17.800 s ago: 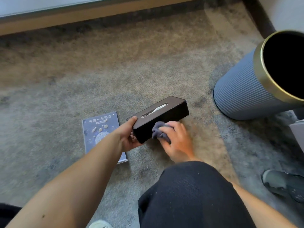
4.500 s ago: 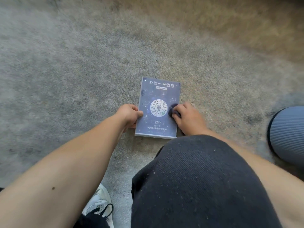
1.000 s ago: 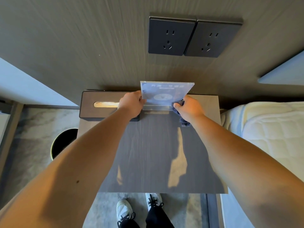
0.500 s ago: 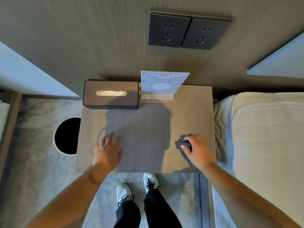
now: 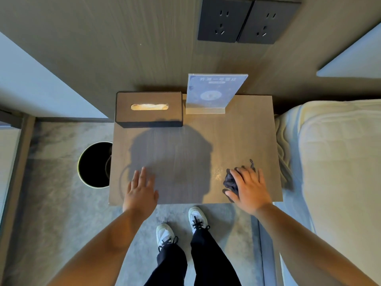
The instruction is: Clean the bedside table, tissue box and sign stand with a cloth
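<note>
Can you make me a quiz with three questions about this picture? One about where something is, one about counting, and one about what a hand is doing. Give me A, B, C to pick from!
1. Where is the tissue box?
A. On the bed
B. At the back left of the bedside table, beside the sign stand
C. In the bin

2. How many wall sockets are above the table?
A. Two
B. Five
C. None

3. What is the right hand doing?
A. Lifting the sign stand
B. Pulling out a tissue
C. Resting on the dark cloth

Answers:
1. B, the box sits at the table's far left next to the stand.
2. A, two dark plates sit side by side.
3. C, its fingers lie over the bunched cloth on the table.
</note>
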Action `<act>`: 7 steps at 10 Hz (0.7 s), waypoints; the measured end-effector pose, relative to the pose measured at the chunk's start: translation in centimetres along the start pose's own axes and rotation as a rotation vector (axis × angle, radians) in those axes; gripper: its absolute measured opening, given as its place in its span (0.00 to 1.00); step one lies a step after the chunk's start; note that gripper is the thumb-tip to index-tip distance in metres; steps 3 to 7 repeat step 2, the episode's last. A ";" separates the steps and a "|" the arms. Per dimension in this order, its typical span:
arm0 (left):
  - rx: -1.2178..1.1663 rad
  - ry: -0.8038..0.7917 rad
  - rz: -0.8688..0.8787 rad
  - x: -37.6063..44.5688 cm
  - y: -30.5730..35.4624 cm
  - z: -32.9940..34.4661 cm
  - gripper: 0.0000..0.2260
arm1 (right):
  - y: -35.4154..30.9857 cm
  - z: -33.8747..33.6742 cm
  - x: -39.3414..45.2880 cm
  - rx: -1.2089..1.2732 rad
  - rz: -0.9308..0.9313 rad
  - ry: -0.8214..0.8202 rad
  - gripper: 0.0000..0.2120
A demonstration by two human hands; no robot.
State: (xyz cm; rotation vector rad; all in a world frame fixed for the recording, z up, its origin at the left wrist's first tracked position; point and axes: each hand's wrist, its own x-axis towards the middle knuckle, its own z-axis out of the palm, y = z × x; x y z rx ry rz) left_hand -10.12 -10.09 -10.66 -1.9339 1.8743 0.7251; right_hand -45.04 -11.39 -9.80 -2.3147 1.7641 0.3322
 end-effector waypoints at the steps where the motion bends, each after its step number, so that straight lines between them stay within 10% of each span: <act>1: 0.015 -0.003 0.011 -2.5 0.2 -0.5 0.26 | -1.0 -1.8 -2.2 0.015 0.008 0.028 0.31; 7: 0.045 -0.085 0.073 -6.2 0.3 -0.2 0.26 | -2.6 -1.5 -5.9 0.068 0.011 -0.036 0.31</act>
